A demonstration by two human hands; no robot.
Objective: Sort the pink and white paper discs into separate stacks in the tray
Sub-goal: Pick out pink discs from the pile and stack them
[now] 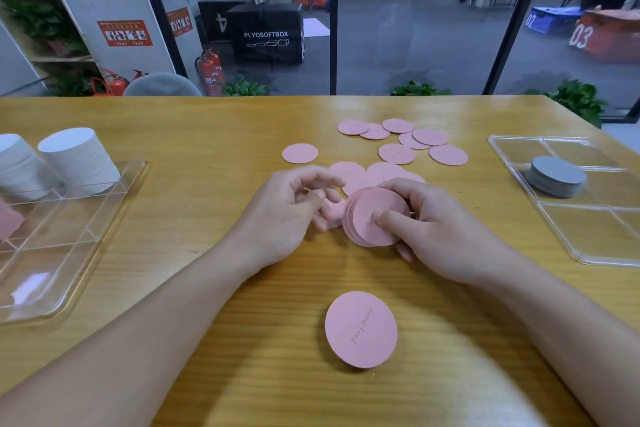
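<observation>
Tray point(114, 198) with white disc stacks point(81, 159), second tray point(512, 163) with grey stack point(557, 177)

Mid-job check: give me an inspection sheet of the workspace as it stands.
Surface: yellow wooden table.
Job's things: two white paper disc stacks in the clear left tray; loose pink paper discs on the table; one near pink disc.
Clutter: clear right tray holding a grey disc stack.
Grips: right hand holds a pink disc stack; left hand beside it, hold unclear.
Cables: nothing seen.
Surroundings: glass wall, red fire extinguishers, plants.
</observation>
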